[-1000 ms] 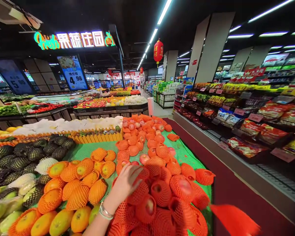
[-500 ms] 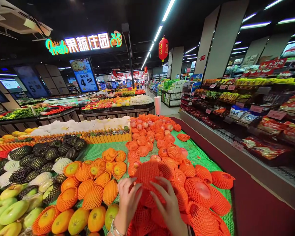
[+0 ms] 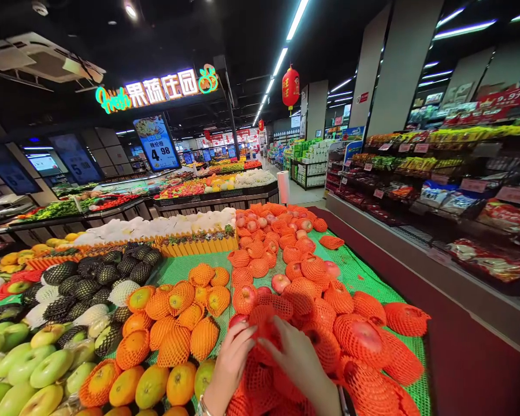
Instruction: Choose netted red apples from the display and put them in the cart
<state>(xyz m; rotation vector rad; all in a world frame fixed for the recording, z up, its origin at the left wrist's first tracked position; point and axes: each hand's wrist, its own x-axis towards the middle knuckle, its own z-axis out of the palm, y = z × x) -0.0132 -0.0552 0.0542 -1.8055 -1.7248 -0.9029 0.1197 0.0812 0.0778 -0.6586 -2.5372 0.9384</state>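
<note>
Red net (image 3: 262, 315) btwn L-grip (image 3: 234, 353), R-grip (image 3: 296, 350)

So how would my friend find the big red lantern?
Look up at the long line of ceiling lights running into the distance. Just right of it hangs the big red lantern. A smaller red lantern hangs farther back, but only this near one clearly shows yellow writing.

Netted apples (image 3: 323, 315) on green matting (image 3: 356, 267)
</note>
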